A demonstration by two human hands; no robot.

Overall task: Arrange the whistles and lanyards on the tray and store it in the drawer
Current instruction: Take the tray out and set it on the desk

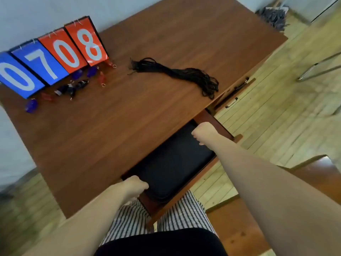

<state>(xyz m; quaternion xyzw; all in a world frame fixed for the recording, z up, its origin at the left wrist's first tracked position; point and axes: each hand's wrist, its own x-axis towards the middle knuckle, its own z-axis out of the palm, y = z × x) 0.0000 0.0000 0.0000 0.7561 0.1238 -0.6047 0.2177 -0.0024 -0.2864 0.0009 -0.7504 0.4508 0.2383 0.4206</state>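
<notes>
A brown wooden tabletop (129,126) stood over a pale plank floor (258,111). Nearest, the drawer (149,206) under its edge was pulled open, with a black tray (175,163) lying inside. The left hand (136,185) curled round the tray's near end and the right hand (203,133) round its far end. Farther on, a bundle of black lanyards (175,72) lay on the tabletop, well apart from the whistles (73,85) scattered just before a flip scoreboard (55,56) reading 0708

I see the tray (171,163) in the open drawer (222,127) below the bench (129,117); up top, whistles (81,84) lie left before the scoreboard (55,58), lanyards (177,72) right.
</notes>
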